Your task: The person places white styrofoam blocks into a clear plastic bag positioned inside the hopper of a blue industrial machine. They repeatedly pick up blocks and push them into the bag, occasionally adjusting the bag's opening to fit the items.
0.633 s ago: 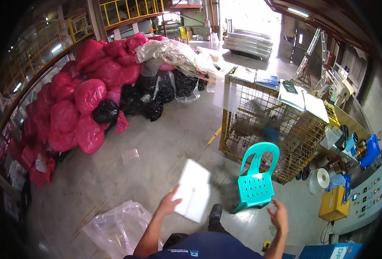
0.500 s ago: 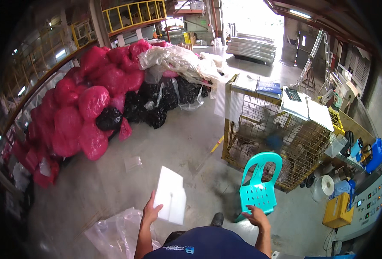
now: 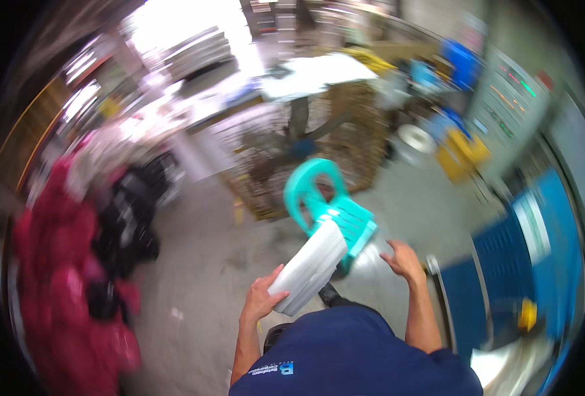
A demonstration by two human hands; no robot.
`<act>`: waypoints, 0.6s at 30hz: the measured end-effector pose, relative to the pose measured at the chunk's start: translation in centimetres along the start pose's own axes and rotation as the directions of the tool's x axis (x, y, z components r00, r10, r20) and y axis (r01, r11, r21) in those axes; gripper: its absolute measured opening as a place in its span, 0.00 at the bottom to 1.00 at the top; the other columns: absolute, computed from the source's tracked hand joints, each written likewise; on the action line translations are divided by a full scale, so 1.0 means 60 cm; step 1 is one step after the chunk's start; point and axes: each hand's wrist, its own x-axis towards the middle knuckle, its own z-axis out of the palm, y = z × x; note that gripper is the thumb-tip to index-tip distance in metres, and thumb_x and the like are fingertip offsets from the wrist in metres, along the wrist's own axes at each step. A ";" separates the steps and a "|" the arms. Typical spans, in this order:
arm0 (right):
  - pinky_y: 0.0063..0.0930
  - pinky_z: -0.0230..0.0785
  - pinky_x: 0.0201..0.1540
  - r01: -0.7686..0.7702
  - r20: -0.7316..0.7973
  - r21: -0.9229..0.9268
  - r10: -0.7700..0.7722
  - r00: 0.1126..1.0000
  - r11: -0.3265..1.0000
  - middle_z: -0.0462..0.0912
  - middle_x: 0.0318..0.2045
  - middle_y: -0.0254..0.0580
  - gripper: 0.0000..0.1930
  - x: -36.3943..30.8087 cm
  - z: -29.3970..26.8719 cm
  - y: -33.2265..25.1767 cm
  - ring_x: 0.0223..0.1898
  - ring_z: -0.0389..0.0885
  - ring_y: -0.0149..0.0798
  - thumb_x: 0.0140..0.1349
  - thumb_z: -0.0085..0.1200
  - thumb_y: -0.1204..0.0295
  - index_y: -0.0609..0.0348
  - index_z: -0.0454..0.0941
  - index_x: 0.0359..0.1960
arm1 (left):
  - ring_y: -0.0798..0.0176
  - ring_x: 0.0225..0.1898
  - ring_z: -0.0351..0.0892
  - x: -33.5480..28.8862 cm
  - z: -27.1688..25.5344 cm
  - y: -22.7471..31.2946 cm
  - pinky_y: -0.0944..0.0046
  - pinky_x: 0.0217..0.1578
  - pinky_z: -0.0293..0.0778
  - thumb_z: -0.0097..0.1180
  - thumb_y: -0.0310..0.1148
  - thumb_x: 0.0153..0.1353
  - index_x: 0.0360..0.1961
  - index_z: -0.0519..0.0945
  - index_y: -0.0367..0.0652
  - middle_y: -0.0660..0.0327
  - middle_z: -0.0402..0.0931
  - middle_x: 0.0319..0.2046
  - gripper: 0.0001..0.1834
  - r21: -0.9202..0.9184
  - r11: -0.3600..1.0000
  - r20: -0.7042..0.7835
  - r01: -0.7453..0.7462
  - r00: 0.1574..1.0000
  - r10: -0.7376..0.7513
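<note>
My left hand [image 3: 262,297] is closed on the lower left end of a white foam block [image 3: 311,265], thumb on its upper face. The block is held tilted in front of my body, and its far end overlaps the turquoise plastic chair [image 3: 353,223] in view. To the right of the block, my right hand [image 3: 403,261] is held in the air, fingers apart, with nothing in it. That hand is nearest to the chair's right side and does not appear to touch it.
Beyond the chair stands a wire mesh cage [image 3: 266,175] with papers [image 3: 325,72] on top. Pink bags [image 3: 58,264] and black bags [image 3: 131,211] are piled at left. On the right are a yellow box [image 3: 463,155], a control panel [image 3: 510,112] and blue machinery [image 3: 510,277].
My view has swung to the right, bringing blue machinery into sight. The foam block, still in my left hand, now tilts rightward in front of the chair. My right hand stays empty.
</note>
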 end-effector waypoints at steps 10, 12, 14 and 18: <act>0.48 0.72 0.67 -0.759 -0.058 0.206 0.782 0.621 0.618 0.82 0.63 0.60 0.32 -0.664 0.031 0.100 0.64 0.80 0.60 0.69 0.64 0.51 0.63 0.79 0.66 | 0.50 0.49 0.81 0.000 0.213 0.258 0.55 0.57 0.77 0.76 0.33 0.50 0.74 0.76 0.50 0.51 0.87 0.54 0.46 -0.251 0.766 0.623 -0.592 0.507 0.596; 0.47 0.73 0.66 -0.771 -0.093 0.402 0.859 0.503 0.495 0.83 0.62 0.59 0.31 -0.764 0.048 0.085 0.63 0.82 0.58 0.68 0.65 0.53 0.62 0.79 0.66 | 0.50 0.52 0.81 -0.037 0.260 0.300 0.57 0.60 0.75 0.76 0.33 0.52 0.75 0.75 0.48 0.51 0.86 0.57 0.46 -0.321 0.731 0.667 -0.602 0.405 0.626; 0.46 0.74 0.65 -0.731 -0.177 0.535 0.902 0.393 0.424 0.83 0.61 0.60 0.31 -0.843 0.068 0.083 0.62 0.82 0.59 0.68 0.66 0.54 0.62 0.79 0.66 | 0.50 0.53 0.81 -0.079 0.306 0.348 0.57 0.61 0.75 0.75 0.33 0.53 0.75 0.75 0.47 0.51 0.85 0.59 0.45 -0.346 0.694 0.698 -0.631 0.322 0.640; 0.47 0.73 0.65 -0.648 -0.472 0.610 0.866 0.165 0.456 0.82 0.62 0.61 0.29 -0.936 0.061 0.124 0.63 0.80 0.61 0.67 0.67 0.59 0.63 0.79 0.65 | 0.49 0.58 0.81 -0.157 0.384 0.407 0.54 0.63 0.74 0.74 0.34 0.57 0.75 0.75 0.52 0.50 0.85 0.59 0.42 -0.432 0.661 0.713 -0.614 0.217 0.667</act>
